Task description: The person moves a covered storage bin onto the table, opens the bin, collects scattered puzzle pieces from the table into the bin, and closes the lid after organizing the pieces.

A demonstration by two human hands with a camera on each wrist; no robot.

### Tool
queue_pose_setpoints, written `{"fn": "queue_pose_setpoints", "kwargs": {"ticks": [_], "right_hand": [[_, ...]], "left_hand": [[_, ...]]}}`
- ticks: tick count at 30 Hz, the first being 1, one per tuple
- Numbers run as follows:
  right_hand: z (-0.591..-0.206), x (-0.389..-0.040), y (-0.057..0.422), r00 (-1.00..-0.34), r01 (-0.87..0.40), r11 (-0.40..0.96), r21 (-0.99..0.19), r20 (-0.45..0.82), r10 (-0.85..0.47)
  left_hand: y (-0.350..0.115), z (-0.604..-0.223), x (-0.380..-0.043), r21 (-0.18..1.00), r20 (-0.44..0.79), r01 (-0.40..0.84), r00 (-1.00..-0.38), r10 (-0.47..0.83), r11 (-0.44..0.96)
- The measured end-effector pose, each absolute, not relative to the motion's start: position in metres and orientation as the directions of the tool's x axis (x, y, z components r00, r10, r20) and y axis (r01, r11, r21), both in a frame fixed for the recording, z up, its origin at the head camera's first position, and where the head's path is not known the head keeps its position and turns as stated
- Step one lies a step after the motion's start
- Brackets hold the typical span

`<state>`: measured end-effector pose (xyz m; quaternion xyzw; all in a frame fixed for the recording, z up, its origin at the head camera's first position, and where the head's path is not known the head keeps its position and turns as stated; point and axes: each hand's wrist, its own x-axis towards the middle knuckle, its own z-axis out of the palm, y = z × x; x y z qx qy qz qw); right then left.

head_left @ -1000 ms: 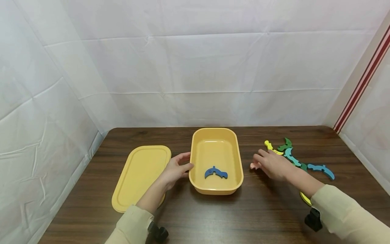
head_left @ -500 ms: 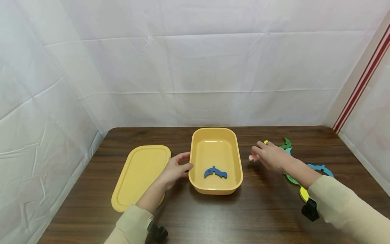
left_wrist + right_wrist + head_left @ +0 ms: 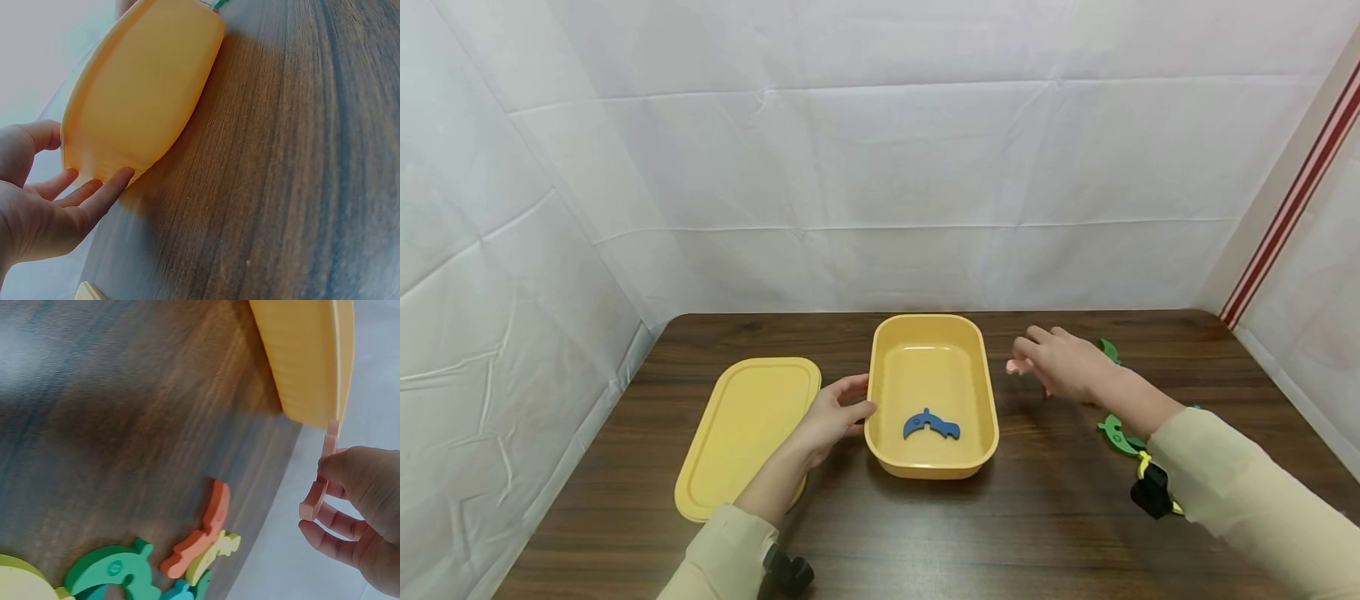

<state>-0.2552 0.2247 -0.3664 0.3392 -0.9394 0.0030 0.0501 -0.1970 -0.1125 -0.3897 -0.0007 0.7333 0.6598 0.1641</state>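
A yellow plastic container (image 3: 936, 371) stands on the table, with a curved dark-blue wooden piece (image 3: 932, 423) lying inside near its front end. My left hand (image 3: 833, 418) grips the container's left side, thumb at the rim and fingertips against the outer wall. To the right of the container, my right hand (image 3: 1063, 367) pinches a pale pink wooden piece (image 3: 315, 499) between thumb and fingers, raised above the table. Below that hand, in the right wrist view, lie an orange-red piece (image 3: 203, 531), a yellow piece (image 3: 209, 557) and a green piece (image 3: 112, 567).
The container's flat yellow lid (image 3: 752, 425) lies on the table (image 3: 925, 533) left of the container. More coloured pieces lie at the right, partly hidden under the right forearm; a green piece (image 3: 1118, 435) shows beside it. White cloth (image 3: 880, 167) hangs behind the table.
My right hand has risen from the table with the pink piece and shifted slightly left and away from me. The left hand and the container stay in place.
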Motion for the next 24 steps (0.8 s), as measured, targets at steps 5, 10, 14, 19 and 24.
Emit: {"fn": "queue_pose_setpoints", "kwargs": {"ticks": [5,10,14,19,24], "right_hand": [[-0.359,-0.258,0.218,-0.754,-0.65,0.76,0.014,0.115,-0.647],[-0.352,-0.259,0.208,-0.715,-0.686,0.727,0.032,0.157,-0.682],[-0.345,-0.261,0.199,-0.692,-0.706,0.707,0.044,0.168,-0.702],[-0.34,-0.262,0.187,-0.686,-0.712,0.701,0.037,0.178,-0.706],[-0.337,-0.262,0.176,-0.687,-0.713,0.7,0.036,0.164,-0.708]], "left_hand": [[-0.113,-0.39,-0.197,0.968,-0.242,-0.218,-0.946,0.217,0.127],[-0.113,-0.39,-0.197,0.968,-0.241,-0.219,-0.947,0.213,0.125],[-0.113,-0.39,-0.197,0.967,-0.244,-0.221,-0.947,0.209,0.125],[-0.112,-0.389,-0.196,0.967,-0.245,-0.223,-0.947,0.208,0.126],[-0.111,-0.389,-0.196,0.964,-0.254,-0.232,-0.946,0.202,0.13]]}}
